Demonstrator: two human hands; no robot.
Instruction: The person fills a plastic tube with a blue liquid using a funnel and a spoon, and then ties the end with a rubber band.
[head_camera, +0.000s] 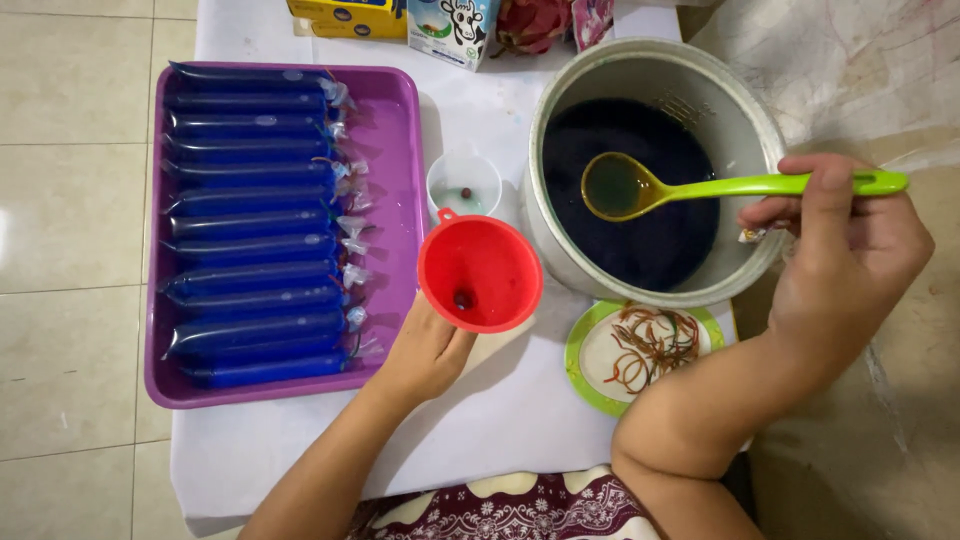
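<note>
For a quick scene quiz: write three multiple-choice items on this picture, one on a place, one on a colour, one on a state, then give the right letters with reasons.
1. Where does the plate of rubber bands lie?
A. In the purple tray
B. On the table just before the metal pot
C. Inside the pot

2. What colour is the funnel?
A. Red
B. Yellow
C. White

3. How is the green ladle held?
A. Lying loose on the table
B. Gripped by the left hand
C. Gripped by the right hand over the dark liquid

Answers:
1 B, the plate sits by the near rim of the metal pot.
2 A, the left hand holds a red funnel.
3 C, the right hand grips its handle, bowl above the dark liquid.
</note>
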